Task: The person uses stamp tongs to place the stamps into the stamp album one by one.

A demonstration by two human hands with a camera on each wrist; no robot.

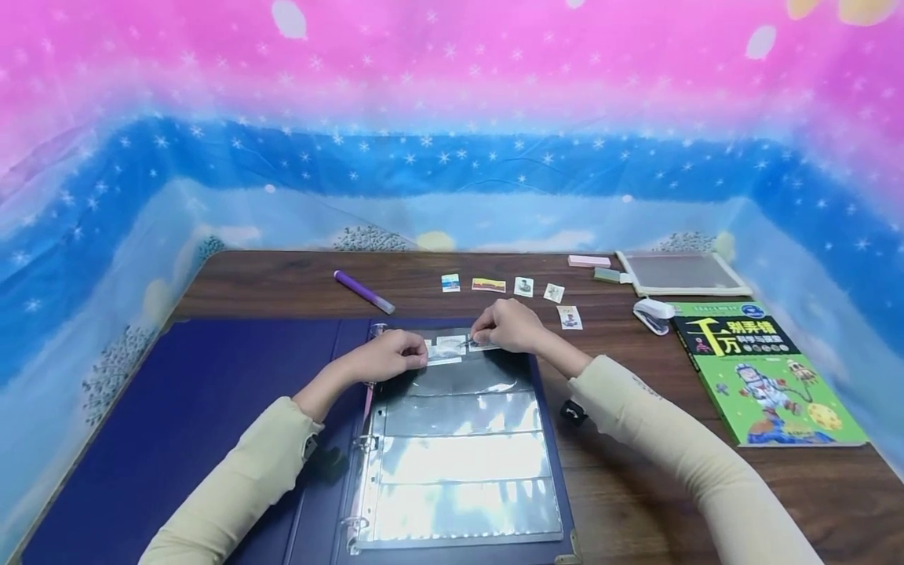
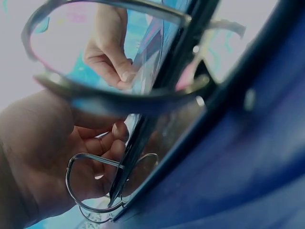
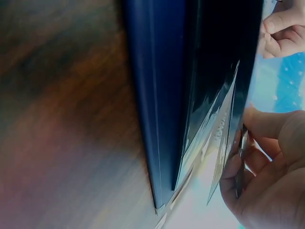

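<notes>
A binder (image 1: 212, 408) lies open with a black-backed page of clear pockets (image 1: 462, 416) on its rings. Several stamps (image 1: 445, 347) are at the page's top row. My right hand (image 1: 512, 326) grips slim metal tweezers (image 3: 241, 164), whose tip reaches the stamps from the right. At the row's left end, my left hand (image 1: 388, 355) has thumb and forefinger together on the pocket's clear film; its other fingers curl near the page edge in the left wrist view. Beyond the binder, several loose stamps (image 1: 489, 285) lie on the table.
A purple marker (image 1: 363, 292) lies behind the binder. To the right are a green book (image 1: 777, 384), a white stapler (image 1: 654, 311), a pink block (image 1: 589, 260), a grey-green block (image 1: 606, 275) and a framed mesh pouch (image 1: 681, 273). Metal rings (image 2: 93, 183) rise along the binder's spine.
</notes>
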